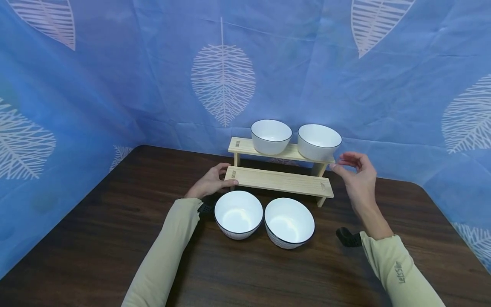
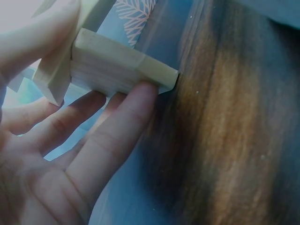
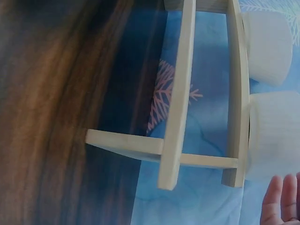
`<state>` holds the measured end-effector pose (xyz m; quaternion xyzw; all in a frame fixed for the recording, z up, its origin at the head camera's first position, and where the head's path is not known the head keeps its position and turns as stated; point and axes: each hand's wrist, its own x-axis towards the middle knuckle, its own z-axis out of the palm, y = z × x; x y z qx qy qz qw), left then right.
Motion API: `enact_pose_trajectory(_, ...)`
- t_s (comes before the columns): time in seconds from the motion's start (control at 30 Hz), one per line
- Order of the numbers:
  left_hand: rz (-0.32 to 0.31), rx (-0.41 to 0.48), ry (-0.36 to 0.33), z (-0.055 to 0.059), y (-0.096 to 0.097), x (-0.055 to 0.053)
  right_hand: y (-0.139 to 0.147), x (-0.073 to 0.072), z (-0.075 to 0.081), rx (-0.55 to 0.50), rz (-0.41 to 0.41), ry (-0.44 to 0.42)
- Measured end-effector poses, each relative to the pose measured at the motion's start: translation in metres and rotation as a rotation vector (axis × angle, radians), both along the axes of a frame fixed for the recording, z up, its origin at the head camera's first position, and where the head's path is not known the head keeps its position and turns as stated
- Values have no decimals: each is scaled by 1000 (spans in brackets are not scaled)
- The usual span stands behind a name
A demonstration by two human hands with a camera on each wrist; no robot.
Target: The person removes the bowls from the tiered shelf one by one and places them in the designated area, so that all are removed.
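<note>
A two-tier wooden stand point(image 1: 281, 180) stands towards the back of the table. My left hand point(image 1: 210, 182) grips its left end, the thumb over the lower board and the fingers against the side support point(image 2: 112, 65). On the upper board sit two white bowls with dark rims, a left one point(image 1: 271, 137) and a right one point(image 1: 319, 142). Beside the upper board's right end is my right hand point(image 1: 359, 177), fingers loosely bent and holding nothing; whether the thumb touches the board I cannot tell. Two more white bowls stand in front of the stand, one left point(image 1: 238, 215), one right point(image 1: 289, 224).
The dark wooden table point(image 1: 96, 238) reaches out on both sides of the stand. A blue cloth point(image 1: 161, 76) with white leaf prints hangs close behind the stand and along the table's sides.
</note>
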<state>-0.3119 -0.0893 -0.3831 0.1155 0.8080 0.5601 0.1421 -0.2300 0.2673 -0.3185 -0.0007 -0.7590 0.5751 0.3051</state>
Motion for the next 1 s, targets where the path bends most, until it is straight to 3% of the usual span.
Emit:
enact_pose_trajectory(0.17, 5, -2, -3, -1, 1, 1, 3, -6, 2, 99, -21, -106)
enact_pose_trajectory(0.43, 0, -18, -5, 0, 2, 0, 11, -14, 5, 183, 52, -274)
enact_pose_trajectory(0.83, -4, -15, -1, 1, 1, 1, 5, -26, 9, 172, 152, -271)
enact_pose_trajectory(1.0, 6, -2, -7, 1, 1, 0, 2, -32, 11, 174, 156, -259)
